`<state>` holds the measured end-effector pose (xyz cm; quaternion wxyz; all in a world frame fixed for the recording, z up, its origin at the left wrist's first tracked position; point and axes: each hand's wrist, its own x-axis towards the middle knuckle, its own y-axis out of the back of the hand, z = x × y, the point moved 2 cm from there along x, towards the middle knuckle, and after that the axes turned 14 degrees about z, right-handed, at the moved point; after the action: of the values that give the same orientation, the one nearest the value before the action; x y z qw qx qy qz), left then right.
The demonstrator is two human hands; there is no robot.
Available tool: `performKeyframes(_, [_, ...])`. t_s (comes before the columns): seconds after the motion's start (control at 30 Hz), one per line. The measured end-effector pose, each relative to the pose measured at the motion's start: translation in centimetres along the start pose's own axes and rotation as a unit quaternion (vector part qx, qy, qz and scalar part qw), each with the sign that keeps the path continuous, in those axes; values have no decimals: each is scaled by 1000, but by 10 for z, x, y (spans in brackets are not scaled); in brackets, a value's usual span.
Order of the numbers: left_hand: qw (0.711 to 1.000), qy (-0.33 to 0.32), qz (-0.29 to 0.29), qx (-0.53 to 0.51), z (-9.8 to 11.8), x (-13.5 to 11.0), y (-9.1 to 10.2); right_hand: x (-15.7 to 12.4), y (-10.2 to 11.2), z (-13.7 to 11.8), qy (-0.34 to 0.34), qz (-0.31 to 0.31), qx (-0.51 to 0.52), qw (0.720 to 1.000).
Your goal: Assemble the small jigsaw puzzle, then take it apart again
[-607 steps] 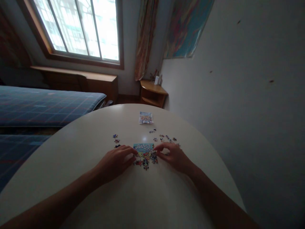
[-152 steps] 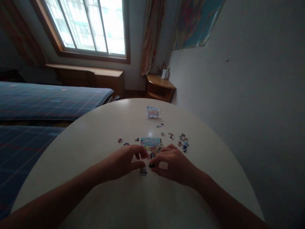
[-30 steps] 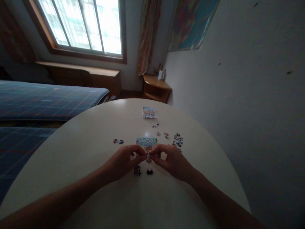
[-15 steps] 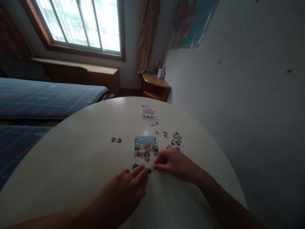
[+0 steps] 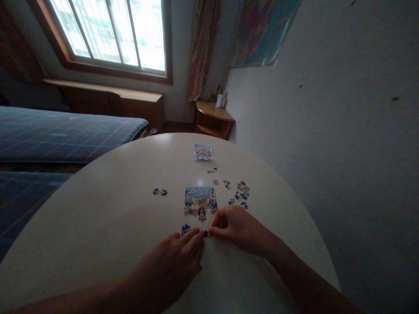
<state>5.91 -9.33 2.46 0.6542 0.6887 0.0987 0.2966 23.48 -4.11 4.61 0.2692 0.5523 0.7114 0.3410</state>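
Observation:
A partly joined colourful jigsaw puzzle (image 5: 200, 202) lies on a round white table (image 5: 124, 209). Just in front of it my right hand (image 5: 237, 226) pinches a small dark puzzle piece (image 5: 206, 233) against the tabletop. My left hand (image 5: 175, 259) rests flat on the table, its fingertips touching the same piece from the left. A loose blue piece (image 5: 185, 228) lies beside my left fingertips. Several loose pieces (image 5: 240, 192) are scattered to the right of the puzzle, and two more pieces (image 5: 159, 191) lie to its left.
A small printed picture card (image 5: 203, 152) lies at the far side of the table. A grey wall runs along the right. A bed with a blue checked cover (image 5: 59, 139) stands to the left, a wooden corner shelf (image 5: 212, 117) beyond the table, under a window.
Both hands came back from the puzzle's near edge toward me and now meet at the dark piece on the table. Over the last half second they barely moved.

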Motion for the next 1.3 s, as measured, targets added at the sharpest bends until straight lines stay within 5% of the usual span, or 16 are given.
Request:
performKeyframes(0.4, [1000,11,-14,6,-1,-1,2,2,4,-4,3,9,-57,998])
performKeyframes(0.6, [998,21,55,-33,-9,1,0,17,59,52,-15,154,-113,982])
performKeyframes(0.7, [996,19,74,-41,-14,2,-4,23,73,79,-27,175,-123,976])
performKeyframes(1.03, [993,6,109,-49,-20,2,-12,35,56,86,17,153,-165,974])
performKeyframes(1.3, [992,-8,115,-45,-19,2,-11,41,59,93,-17,169,-82,982])
